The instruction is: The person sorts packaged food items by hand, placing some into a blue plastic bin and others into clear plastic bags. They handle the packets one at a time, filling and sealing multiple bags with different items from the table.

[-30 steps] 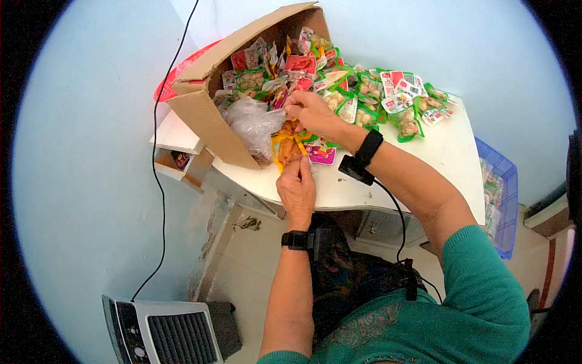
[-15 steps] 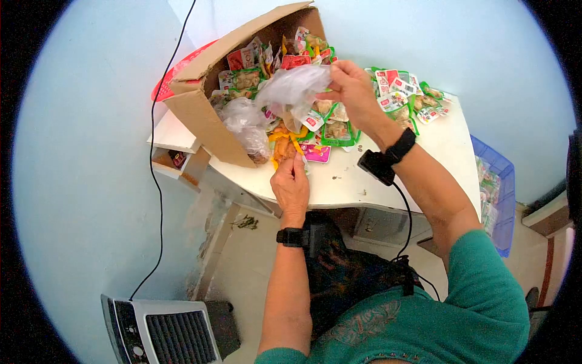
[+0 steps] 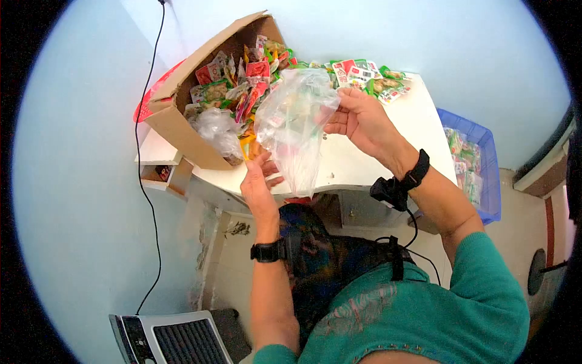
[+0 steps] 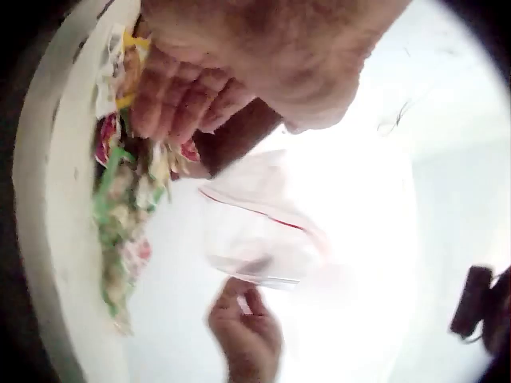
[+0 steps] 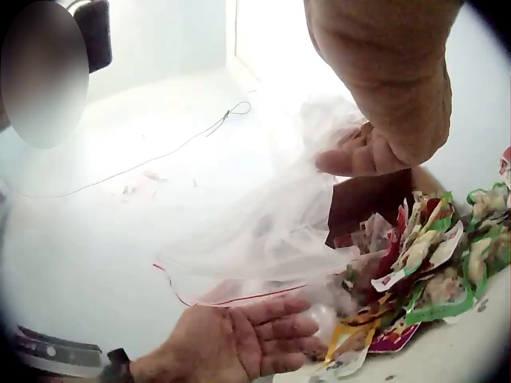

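Note:
A clear plastic zip bag with a red line along its mouth hangs in front of the box, over the table. My right hand pinches its edge between thumb and fingers, and the bag looks limp. Palm up beside the bag's lower part, my left hand has its fingers extended and holds nothing. Right by the left fingers, an orange-yellow food packet lies at the table edge. Behind the bag are several small sealed food packets with green, red and yellow edges.
A cardboard box lies on its side on the white table, packets spilling out. Crumpled clear plastic sits at its opening. More packets lie at the back; a blue basket stands right. A cable trails from my right wrist.
My right hand lifted the clear bag away from the box and brought it toward me. The left hand let go of the orange-yellow packet and opened beside the bag.

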The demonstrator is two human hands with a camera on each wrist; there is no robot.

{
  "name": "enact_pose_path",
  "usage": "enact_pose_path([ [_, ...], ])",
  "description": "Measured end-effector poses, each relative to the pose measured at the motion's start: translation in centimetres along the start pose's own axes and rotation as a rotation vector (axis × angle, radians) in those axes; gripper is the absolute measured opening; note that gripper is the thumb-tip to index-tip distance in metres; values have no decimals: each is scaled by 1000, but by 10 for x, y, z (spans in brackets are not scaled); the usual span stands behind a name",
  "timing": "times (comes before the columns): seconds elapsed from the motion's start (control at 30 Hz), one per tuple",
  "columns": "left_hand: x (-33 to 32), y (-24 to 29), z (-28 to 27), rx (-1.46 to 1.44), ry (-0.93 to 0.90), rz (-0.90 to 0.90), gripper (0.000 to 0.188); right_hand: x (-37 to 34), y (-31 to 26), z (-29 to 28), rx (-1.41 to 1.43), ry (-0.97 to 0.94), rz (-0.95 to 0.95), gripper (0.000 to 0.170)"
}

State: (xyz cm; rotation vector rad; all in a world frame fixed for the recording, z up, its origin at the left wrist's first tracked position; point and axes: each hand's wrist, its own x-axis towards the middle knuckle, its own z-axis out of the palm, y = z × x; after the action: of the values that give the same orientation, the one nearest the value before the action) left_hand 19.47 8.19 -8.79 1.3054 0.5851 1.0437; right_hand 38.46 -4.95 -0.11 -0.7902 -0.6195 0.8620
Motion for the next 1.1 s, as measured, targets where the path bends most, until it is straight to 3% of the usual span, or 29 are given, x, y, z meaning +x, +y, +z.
enact_pose_path([
  [0.03,-11,13,4,-78,-39,-127,56,-8,4,0,32,-7,4,26],
  [0.07,-20,23,12,-276,-242,-99,71,-15,8,0,80,-30,19,26],
  [0.17,-41,31,8,-610,-448,-398,83,-36,22,-1,226,-99,61,26],
  [0.33,-64,33,17,-1096,-666,-477,88,-61,33,-7,302,-137,127,25],
  [0.47,-70,8,4,-656,-318,-304,62,-72,27,-16,117,-90,188,27],
  [0.57,-78,5,-4,-593,-179,-338,34,-77,16,-19,-54,-56,162,33],
  [0.63,-75,6,-7,-698,-220,-387,26,-80,13,-16,-155,-1,66,37],
  [0.67,-77,10,-6,-754,-216,-431,25,-81,10,-16,-188,24,84,50],
  [0.77,-80,18,-1,-813,-183,-516,25,-82,4,-16,-205,0,104,43],
  [0.87,-81,9,-11,-744,-232,-534,26,-80,19,-26,-484,-85,99,30],
  [0.9,-80,5,-14,-709,-263,-533,27,-81,19,-28,-501,-32,89,26],
  [0.97,-85,16,-7,-602,-125,-341,16,-82,17,-30,-538,72,68,19],
  [1.1,-84,37,-15,-402,58,-100,8,-84,11,-42,-515,228,-275,13],
])
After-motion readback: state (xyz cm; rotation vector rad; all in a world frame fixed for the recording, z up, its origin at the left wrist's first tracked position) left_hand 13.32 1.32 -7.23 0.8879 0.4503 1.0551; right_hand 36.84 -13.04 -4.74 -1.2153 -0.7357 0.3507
